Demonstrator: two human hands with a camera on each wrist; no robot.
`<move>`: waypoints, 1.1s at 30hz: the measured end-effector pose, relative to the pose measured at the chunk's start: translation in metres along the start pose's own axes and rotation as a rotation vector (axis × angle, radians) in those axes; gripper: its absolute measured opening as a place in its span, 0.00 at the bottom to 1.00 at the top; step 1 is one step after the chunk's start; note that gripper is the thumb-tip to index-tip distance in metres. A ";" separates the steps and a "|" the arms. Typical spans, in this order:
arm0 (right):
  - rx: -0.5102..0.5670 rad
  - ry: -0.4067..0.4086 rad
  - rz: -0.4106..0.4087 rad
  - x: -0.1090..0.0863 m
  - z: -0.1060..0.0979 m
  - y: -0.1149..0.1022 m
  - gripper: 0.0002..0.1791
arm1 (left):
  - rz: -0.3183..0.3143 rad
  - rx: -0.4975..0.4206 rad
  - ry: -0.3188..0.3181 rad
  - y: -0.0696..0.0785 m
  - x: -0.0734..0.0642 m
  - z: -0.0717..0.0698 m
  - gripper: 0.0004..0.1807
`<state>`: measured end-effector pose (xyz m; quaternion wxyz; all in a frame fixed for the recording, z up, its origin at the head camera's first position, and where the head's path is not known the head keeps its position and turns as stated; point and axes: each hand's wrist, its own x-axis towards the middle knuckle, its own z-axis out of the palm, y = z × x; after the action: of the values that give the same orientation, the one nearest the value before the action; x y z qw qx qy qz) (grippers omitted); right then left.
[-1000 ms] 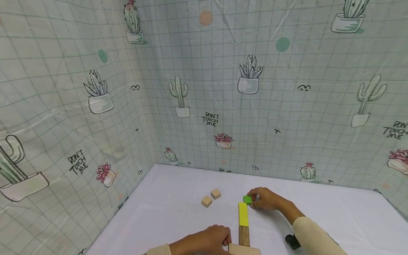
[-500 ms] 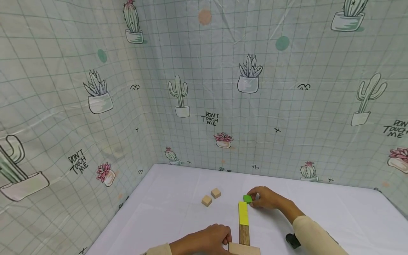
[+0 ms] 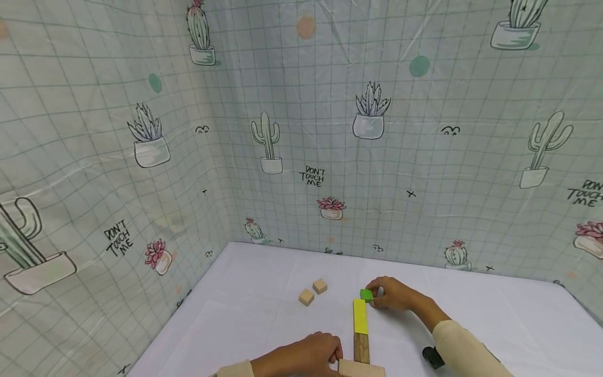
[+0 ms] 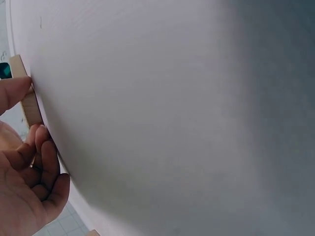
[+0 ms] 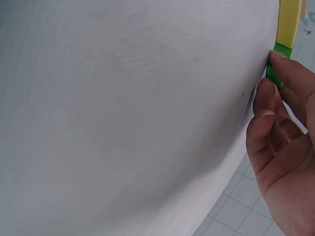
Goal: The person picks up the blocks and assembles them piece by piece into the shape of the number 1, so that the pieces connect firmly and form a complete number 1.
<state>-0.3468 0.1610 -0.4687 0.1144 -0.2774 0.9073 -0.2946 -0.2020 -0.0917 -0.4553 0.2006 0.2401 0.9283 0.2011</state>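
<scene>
My right hand point(image 3: 393, 294) pinches a small green block point(image 3: 366, 296) between thumb and fingers, at the far end of a yellow block point(image 3: 360, 316). In the right wrist view the green block point(image 5: 277, 73) shows between the fingertips, right by the yellow block point(image 5: 289, 22). A darker, grained wooden block point(image 3: 361, 347) continues the line towards me. Across its near end lies a pale wooden block point(image 3: 361, 368), cut off by the frame's bottom edge. My left hand point(image 3: 316, 354) holds this pale block by its left end; the left wrist view shows thumb and fingertips on the block point(image 4: 31, 105).
Two small pale wooden cubes point(image 3: 306, 297) lie on the white tabletop point(image 3: 264, 314), left of the line of blocks. A dark cylindrical object point(image 3: 432, 357) is beside my right sleeve. Behind the table hangs a cactus-print cloth point(image 3: 301, 131), which also covers the left side.
</scene>
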 end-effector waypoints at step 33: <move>0.014 0.009 0.005 -0.001 0.001 -0.001 0.19 | -0.013 -0.054 0.216 -0.020 -0.001 -0.044 0.16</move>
<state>-0.3453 0.1609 -0.4689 0.1129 -0.2731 0.9064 -0.3019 -0.2289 -0.1199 -0.4276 0.1073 0.2056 0.9402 0.2495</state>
